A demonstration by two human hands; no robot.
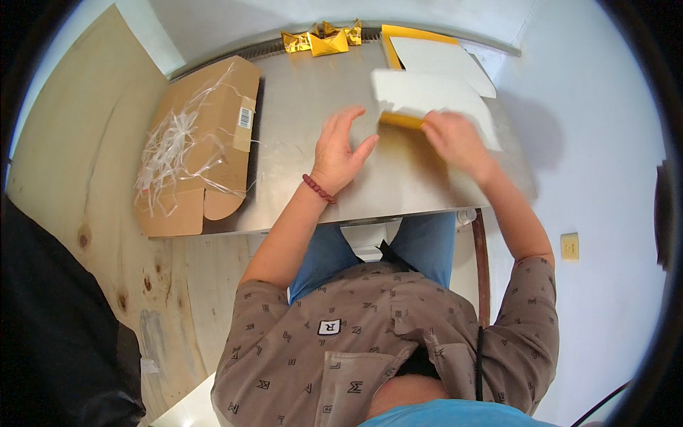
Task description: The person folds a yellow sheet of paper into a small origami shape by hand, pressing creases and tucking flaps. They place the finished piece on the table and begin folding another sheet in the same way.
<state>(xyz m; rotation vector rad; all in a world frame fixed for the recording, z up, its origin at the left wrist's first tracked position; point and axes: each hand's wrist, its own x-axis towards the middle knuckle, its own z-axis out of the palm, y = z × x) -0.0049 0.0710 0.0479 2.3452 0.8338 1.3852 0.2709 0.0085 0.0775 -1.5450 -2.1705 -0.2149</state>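
My right hand (pixel 455 139), slightly blurred, closes its fingers on the near edge of a white sheet (pixel 420 89). A golden strip (pixel 403 120) shows along that edge, and gold tones reflect on the metal below. To its left my left hand (pixel 341 149) hovers over the table, empty, with thumb and fingers apart and curved. A red bead bracelet (pixel 319 189) circles my left wrist. Behind the held sheet lies a stack of sheets (pixel 445 60), white on top with yellow-gold edges. Several shiny gold folded paper pieces (pixel 329 45) sit at the far edge.
The metal table (pixel 299 96) stretches before me. On its left rests an open cardboard box (pixel 238 78) with a tangle of white strips (pixel 178 146) over it. White walls stand behind and at the right, and a plywood panel (pixel 85 121) rises on the left.
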